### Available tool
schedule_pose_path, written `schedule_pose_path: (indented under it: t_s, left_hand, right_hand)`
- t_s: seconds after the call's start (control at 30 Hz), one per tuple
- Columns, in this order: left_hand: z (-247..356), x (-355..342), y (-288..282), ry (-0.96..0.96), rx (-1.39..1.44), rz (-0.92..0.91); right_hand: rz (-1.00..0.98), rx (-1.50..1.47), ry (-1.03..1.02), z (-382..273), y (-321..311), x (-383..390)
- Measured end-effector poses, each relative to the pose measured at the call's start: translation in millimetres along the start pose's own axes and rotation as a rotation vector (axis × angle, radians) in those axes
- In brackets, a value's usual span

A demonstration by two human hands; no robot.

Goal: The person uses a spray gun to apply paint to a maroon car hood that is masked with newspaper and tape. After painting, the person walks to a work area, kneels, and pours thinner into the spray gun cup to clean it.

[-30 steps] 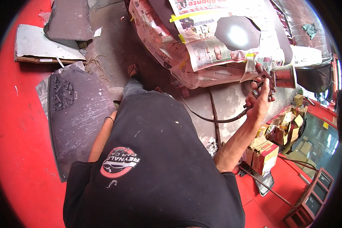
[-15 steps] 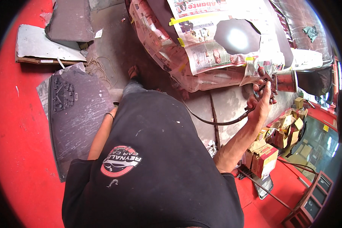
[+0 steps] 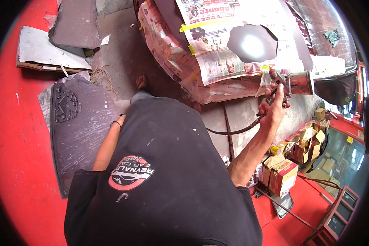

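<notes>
My right hand (image 3: 272,102) grips a paint-streaked spray gun (image 3: 279,84) with a cylindrical cup (image 3: 300,83) and a dark hose (image 3: 233,132) trailing from it. The gun is held just beside a car body (image 3: 172,57) masked with newspaper (image 3: 213,65) and yellow tape. An irregular opening in the paper bares a dull grey patch (image 3: 253,45) with a bright shine in it. My left hand (image 3: 120,119) hangs low at my side, mostly hidden behind my dark shirt (image 3: 164,176), so I cannot make out its fingers.
At left a dark panel (image 3: 78,139) lies near other panels (image 3: 71,22) and a coiled cord (image 3: 106,78). Cardboard boxes (image 3: 281,174), a rod (image 3: 283,205), a glass pane (image 3: 336,160) and a red-framed rack (image 3: 332,213) are at lower right, by a red surface.
My right hand and the spray gun have shifted slightly to the left. The view has moved a little. My left hand stays low at my side.
</notes>
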State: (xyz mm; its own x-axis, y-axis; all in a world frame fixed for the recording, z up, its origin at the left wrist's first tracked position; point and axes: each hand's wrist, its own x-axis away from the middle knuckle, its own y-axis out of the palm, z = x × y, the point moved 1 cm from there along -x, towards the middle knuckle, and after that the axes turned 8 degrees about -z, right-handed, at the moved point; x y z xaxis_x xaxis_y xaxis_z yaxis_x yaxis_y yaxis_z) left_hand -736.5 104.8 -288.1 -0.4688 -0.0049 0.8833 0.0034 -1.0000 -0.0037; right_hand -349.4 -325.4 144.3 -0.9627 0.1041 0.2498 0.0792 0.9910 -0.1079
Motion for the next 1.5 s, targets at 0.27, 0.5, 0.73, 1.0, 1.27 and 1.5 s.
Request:
schedule_pose_path:
  t_s: [0.27, 0.5, 0.73, 1.0, 1.27, 1.5]
  left_hand:
    - [-1.2, -0.1, -0.9, -0.009, -0.004, 0.007]
    - [-3.0, 2.1, 3.8, -0.025, -0.005, 0.007]
    - [-3.6, -0.9, 6.7, -0.03, -0.007, 0.001]
    - [-1.3, -4.6, 6.7, -0.028, -0.021, -0.01]
    - [-5.7, -2.7, 5.9, -0.041, -0.037, -0.02]
    - [-2.0, -2.7, 7.3, -0.049, -0.061, -0.038]
  right_hand:
    - [-0.151, -0.015, 0.009, -2.0, -3.6, -4.1]
    - [-0.013, -0.067, -0.009, -4.6, 4.6, -9.3]
    - [-0.163, 0.01, 0.034, -5.1, 5.2, 3.2]
    - [-0.062, 0.023, 0.032, 0.2, -0.1, -15.1]
    - [-0.07, -0.039, 0.035, -11.0, 1.8, -6.3]
    - [-0.017, -0.032, 0.004, -6.6, 0.1, -16.5]
